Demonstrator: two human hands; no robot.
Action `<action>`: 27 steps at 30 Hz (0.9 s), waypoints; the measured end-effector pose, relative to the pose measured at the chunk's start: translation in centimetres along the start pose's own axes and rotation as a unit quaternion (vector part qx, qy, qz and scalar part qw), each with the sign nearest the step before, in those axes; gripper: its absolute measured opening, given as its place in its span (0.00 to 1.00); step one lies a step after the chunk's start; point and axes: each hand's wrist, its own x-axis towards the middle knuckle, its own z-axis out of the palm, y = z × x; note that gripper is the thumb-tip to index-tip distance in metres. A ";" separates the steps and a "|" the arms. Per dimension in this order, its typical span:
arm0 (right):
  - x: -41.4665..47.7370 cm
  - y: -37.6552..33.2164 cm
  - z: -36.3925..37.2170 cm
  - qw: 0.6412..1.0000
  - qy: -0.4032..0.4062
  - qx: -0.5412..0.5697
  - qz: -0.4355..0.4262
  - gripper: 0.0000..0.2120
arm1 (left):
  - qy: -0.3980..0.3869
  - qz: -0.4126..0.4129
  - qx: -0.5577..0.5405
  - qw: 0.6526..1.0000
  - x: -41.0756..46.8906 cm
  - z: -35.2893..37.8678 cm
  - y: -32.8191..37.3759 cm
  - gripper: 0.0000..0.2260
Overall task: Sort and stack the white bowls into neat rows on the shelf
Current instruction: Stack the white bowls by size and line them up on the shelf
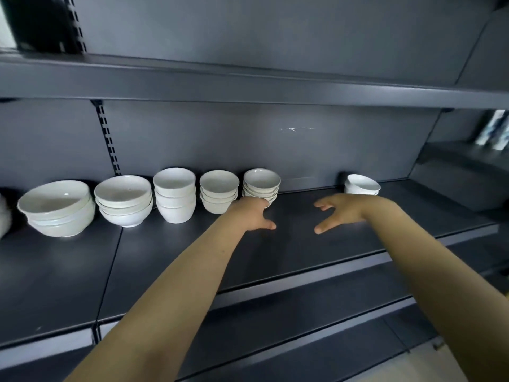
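The fingers (324,207) of the right hand (344,212) are spread and relaxed, holding nothing, above the dark shelf (303,257) just in front of a short stack of white bowls (362,184) that stands alone at the back. The left hand (252,213) reaches to the base of the fifth stack (261,186). Its thumb (268,225) points out to the side and its other fingers are hidden behind the hand, so whether they grip the bowls cannot be told. Left of that stack, four more stacks stand in a row along the back: the fourth stack (219,191), the third stack (175,194), the second stack (124,199) and the widest stack (56,208).
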 end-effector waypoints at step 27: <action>8.9 28.8 -6.2 0.993 0.082 0.050 0.072 0.49 | -0.107 0.000 -0.093 0.990 22.9 8.9 18.7 0.40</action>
